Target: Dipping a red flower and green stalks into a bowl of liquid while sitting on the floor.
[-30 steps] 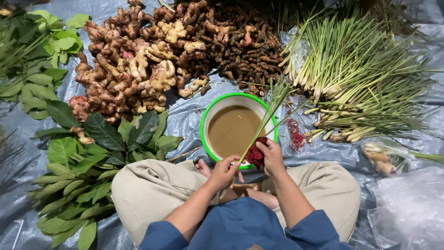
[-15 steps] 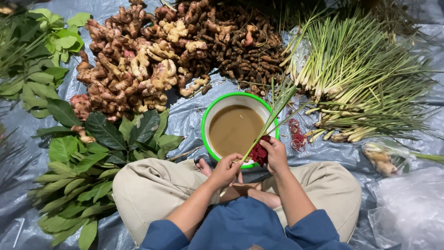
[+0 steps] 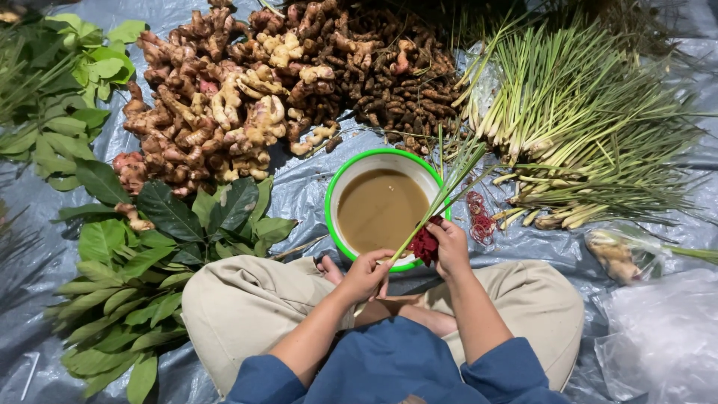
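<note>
Ground sheet: grey-blue plastic tarp (image 3: pixel 314 191) covers the floor and keeps the produce off the dirt; the person sits cross-legged on it.
Leaves: broad green leaves (image 3: pixel 127 247) lie fanned at far left, within reach of the left knee.
Rhizomes: heaped pink-tan ginger roots (image 3: pixel 217 105) sit beside a darker pile of small roots (image 3: pixel 389 82), sorted by kind.
Bowl: green-rimmed white bowl (image 3: pixel 334 196) of murky brown water stands just before the shins, likely for rinsing.
Left hand: left hand (image 3: pixel 365 275), grip narrow, pinches the base of a lemongrass stalk (image 3: pixel 434 206) slanting over the bowl.
Right hand: right hand (image 3: pixel 451 247), grip closed on a red bundle (image 3: pixel 425 244), apparently bands, touching the stalk.
Loose bands: red rubber bands (image 3: pixel 479 217) lie right of the bowl.
Lemongrass: lemongrass pile (image 3: pixel 583 127), bases toward the person.
Packages: clear plastic bag (image 3: pixel 621 251) holding pale roots; crumpled clear plastic (image 3: pixel 666 337) at far right; no labels visible.
</note>
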